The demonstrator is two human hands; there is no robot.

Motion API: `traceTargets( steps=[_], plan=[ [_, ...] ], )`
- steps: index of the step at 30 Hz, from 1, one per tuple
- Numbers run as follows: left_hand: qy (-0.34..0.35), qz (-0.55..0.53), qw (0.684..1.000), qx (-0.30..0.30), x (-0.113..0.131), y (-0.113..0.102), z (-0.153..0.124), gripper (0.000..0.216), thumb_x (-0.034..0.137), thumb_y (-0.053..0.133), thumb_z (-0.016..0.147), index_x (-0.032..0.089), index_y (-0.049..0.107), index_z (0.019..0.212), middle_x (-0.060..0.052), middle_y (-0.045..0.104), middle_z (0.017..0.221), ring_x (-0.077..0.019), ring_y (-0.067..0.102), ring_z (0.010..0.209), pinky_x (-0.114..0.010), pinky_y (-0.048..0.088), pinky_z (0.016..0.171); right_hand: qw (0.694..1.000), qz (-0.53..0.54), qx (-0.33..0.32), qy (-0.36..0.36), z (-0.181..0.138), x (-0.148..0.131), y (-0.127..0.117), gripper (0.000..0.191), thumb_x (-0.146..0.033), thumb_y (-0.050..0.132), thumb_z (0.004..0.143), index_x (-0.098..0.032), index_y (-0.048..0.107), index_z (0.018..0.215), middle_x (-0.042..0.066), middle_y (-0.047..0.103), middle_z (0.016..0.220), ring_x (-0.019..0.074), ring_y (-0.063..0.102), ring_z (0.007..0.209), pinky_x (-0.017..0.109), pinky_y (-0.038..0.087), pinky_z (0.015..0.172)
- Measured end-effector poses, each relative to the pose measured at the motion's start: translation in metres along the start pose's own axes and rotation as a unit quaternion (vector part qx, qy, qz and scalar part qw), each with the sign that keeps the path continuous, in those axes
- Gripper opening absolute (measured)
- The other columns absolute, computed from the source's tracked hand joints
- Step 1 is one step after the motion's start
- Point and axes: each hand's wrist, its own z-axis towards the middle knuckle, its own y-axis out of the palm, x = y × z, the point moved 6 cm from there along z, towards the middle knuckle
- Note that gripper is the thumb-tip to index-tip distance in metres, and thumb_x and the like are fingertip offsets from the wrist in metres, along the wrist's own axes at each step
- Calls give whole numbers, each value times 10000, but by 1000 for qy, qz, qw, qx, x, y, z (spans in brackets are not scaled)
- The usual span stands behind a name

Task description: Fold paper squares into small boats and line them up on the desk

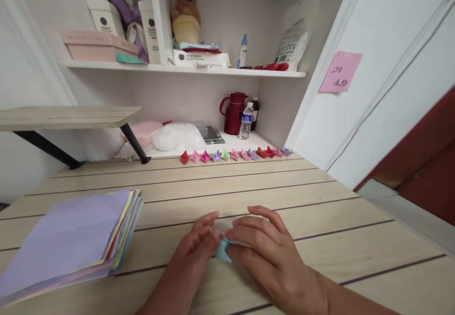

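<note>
A small light-blue folded paper piece (223, 250) lies on the wooden table (249, 187) near its front edge. My left hand (196, 248) pinches its left side, fingers closed on it. From the right, my right hand (270, 253) presses down on it with curled fingers, covering most of the paper. Along the table's far edge stands a row of several small folded paper boats (234, 154) in red, pink, purple and green.
A thick stack of coloured square paper (71, 237), purple sheet on top, lies at the left. A raised wooden shelf board (67, 116) juts over the back left. Behind are a red jug (233, 112), a water bottle (246, 121) and shelves with clutter. A pink note (340, 71) sticks on the right wall.
</note>
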Motion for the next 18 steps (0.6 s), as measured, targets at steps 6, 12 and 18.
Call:
traceTargets(
  steps=[6, 12, 18],
  plan=[
    [23, 43, 999, -3, 0, -4, 2, 298, 483, 611, 853, 213, 721, 792, -80, 585, 1388, -258, 484, 1324, -414, 331, 1146, 1000, -5, -18, 3, -4, 2, 3, 315, -193, 382, 1054, -242, 677, 954, -17, 764, 1003, 136, 652, 978, 350, 361, 1063],
    [39, 66, 996, -35, 6, 2, -1, 336, 502, 614, 842, 208, 729, 727, -85, 653, 1269, -289, 513, 1285, -456, 329, 1145, 998, 51, -27, 15, -7, 0, 8, 193, -134, 484, 992, -232, 651, 981, 1, 747, 1029, 156, 635, 994, 375, 351, 1073],
    [57, 126, 990, 32, 2, -14, 2, 454, 575, 417, 933, 239, 628, 1152, -96, 545, 1379, -243, 527, 1257, -444, 399, 1095, 959, 184, -37, 213, -16, 37, 23, 117, -111, 603, 877, -220, 644, 866, 37, 676, 1015, 201, 608, 976, 377, 469, 875]
  ],
)
